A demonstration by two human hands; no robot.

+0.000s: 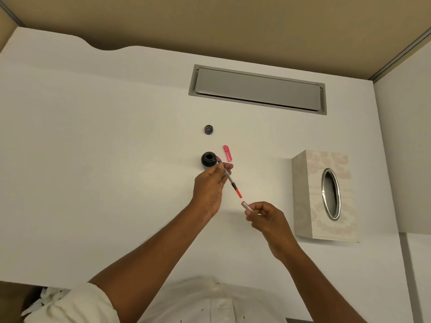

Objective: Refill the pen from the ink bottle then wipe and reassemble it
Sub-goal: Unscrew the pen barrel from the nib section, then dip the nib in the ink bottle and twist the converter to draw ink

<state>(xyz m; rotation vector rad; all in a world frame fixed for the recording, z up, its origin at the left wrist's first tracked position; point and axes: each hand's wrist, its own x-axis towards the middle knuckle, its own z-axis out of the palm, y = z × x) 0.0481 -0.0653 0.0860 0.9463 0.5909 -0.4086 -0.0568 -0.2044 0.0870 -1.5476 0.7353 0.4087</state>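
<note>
My left hand [211,186] pinches the pen's front section with its converter [233,184], nib end up beside the open ink bottle [208,160], red converter knob pointing down-right. My right hand [263,216] holds the pink pen barrel [246,205], its open end a short gap from the converter knob. The pink pen cap [227,153] lies on the white desk [105,159] just right of the bottle. The bottle's lid [209,130] rests further back.
A patterned tissue box [324,197] with an oval metal opening stands at the right. A grey cable hatch [257,89] is set into the desk at the back. Beige partition walls enclose the back and right.
</note>
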